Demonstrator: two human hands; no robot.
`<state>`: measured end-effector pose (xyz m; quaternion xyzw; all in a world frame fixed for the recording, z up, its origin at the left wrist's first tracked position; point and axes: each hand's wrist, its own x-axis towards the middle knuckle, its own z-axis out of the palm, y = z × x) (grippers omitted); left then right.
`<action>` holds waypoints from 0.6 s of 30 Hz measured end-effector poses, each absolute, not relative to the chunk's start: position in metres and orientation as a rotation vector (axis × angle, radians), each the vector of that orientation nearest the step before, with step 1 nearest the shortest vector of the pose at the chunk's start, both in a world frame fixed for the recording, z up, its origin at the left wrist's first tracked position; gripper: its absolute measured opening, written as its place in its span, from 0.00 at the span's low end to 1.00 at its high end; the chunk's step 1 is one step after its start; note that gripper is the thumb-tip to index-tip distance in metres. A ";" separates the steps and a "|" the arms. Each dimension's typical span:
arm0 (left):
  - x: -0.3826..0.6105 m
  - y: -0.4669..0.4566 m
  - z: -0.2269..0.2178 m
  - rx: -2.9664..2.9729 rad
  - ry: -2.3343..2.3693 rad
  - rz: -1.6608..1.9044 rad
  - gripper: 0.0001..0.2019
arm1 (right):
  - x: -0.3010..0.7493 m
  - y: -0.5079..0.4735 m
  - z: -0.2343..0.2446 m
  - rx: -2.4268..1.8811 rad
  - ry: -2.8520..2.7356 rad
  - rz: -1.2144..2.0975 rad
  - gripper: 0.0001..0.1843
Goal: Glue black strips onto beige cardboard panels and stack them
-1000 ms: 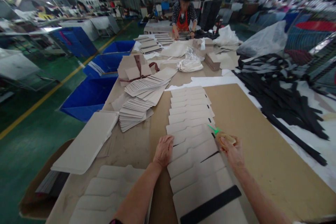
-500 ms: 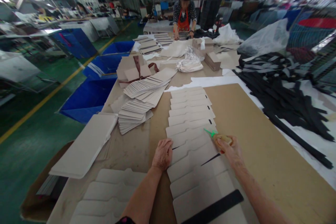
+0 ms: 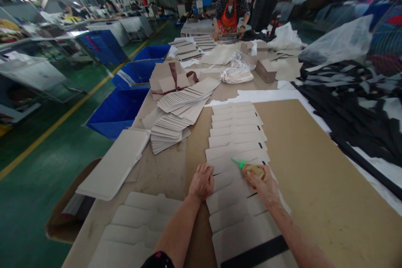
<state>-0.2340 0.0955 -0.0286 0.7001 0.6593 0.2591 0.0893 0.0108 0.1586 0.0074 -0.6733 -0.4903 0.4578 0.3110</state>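
My right hand (image 3: 263, 182) is wrapped round a small squeeze bottle (image 3: 253, 172) with yellowish contents, its green nozzle (image 3: 238, 162) tilted left above the beige panels. These panels (image 3: 234, 155) overlap in a long column, with short black marks along their right side. My left hand (image 3: 202, 182) bears on the column's left edge, fingers bent and close together on a panel; the thumb is mostly hidden. Across the nearest panel runs a wide black strip (image 3: 254, 253). A second overlapping row of beige panels (image 3: 135, 222) lies left of my left forearm.
Fanned beige cards (image 3: 176, 123) and a stack of larger boards (image 3: 116, 165) lie on the left. Blue bins (image 3: 117, 109) stand beside the table. Black strips (image 3: 354, 113) are heaped at right, near plastic bags (image 3: 341, 44). A co-worker (image 3: 230, 12) stands at the far end.
My right hand has moved the bottle left over the panels, its nozzle farther in from their right edge. My left hand stays at the left edge. The whole view has shifted slightly.
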 end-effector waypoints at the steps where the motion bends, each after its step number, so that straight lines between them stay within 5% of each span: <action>1: -0.234 0.095 -0.028 2.083 1.967 0.769 0.13 | 0.006 0.156 0.010 -1.797 -1.327 1.224 0.26; 18: -0.233 0.091 -0.039 2.047 2.066 0.756 0.08 | -0.044 0.130 0.010 -1.719 -1.462 1.354 0.25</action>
